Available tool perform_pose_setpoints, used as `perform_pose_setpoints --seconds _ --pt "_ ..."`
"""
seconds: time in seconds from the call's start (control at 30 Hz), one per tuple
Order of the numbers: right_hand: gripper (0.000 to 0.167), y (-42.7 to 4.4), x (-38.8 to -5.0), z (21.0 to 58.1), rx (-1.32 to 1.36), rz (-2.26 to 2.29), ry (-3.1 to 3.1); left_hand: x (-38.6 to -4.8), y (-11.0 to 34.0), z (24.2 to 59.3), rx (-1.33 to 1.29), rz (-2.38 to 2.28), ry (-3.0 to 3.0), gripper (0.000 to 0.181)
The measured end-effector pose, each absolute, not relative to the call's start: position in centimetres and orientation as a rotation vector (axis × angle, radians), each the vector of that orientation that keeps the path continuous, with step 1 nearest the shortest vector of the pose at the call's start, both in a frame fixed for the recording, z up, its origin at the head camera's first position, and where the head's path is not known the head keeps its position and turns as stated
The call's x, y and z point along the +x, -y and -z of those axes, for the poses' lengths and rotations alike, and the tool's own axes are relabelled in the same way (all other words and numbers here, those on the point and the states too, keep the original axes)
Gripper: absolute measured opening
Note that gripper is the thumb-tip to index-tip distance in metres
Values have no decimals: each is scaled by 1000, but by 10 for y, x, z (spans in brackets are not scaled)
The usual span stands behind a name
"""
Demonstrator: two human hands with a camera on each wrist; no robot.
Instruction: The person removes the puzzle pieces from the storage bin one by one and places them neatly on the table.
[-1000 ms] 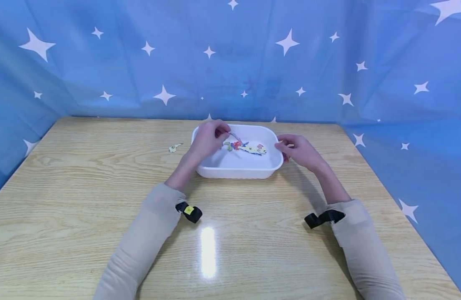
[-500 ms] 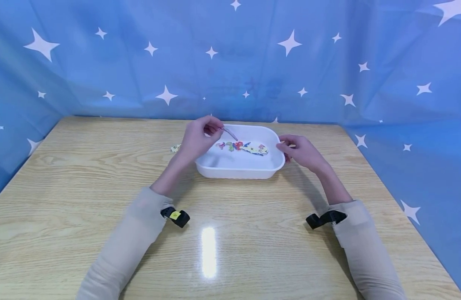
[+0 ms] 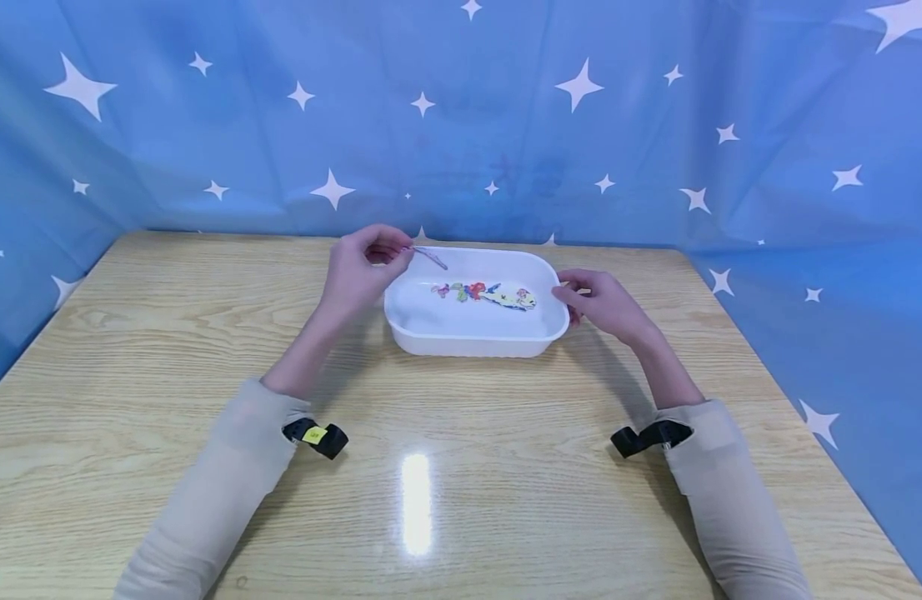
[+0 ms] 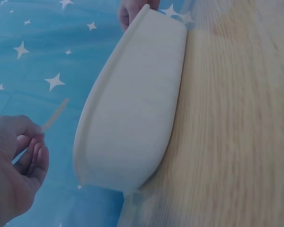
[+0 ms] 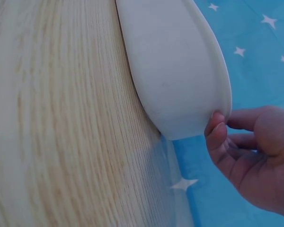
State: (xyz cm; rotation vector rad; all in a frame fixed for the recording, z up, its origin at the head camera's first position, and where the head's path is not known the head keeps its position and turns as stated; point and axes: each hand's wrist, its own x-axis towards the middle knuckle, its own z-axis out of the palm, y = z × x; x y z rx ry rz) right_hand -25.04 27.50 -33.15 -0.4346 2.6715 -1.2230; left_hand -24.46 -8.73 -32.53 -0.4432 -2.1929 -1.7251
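Observation:
My left hand (image 3: pixel 359 267) is raised over the left end of a white plastic tray (image 3: pixel 476 348). Thumb and fingers pinch a thin flat strip (image 3: pixel 431 257), pinkish in the head view and pale in the left wrist view; its exact kind cannot be told. Inside the tray lie several small colourful flat cutouts in a row: a pink one (image 3: pixel 441 290), a green one (image 3: pixel 458 292), a red one (image 3: pixel 476 290) and a longer yellow-and-blue one (image 3: pixel 509 298). At the other end, my right hand (image 3: pixel 596 304) grips the tray's rim between thumb and fingers.
The tray stands toward the back of a wood-grain table (image 3: pixel 506 467). A blue cloth (image 3: pixel 431 150) with white stars hangs behind and at the sides. Black camera mounts (image 3: pixel 316 435) sit on both wrists.
My left hand has moved left with the strip, from over the cutouts to the tray's left end. It now hides the pale cutout seen earlier on the table. The right hand stays on the rim.

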Motion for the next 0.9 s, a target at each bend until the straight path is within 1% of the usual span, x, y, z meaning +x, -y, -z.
perform_pose_setpoints --seconds 0.37,0.9 --pt "42 -276 -251 332 -428 1235 -2661 -242 119 329 -336 1737 2139 12" --pt "42 -276 -251 332 -430 1236 -2657 -231 164 338 -188 1698 2217 20"
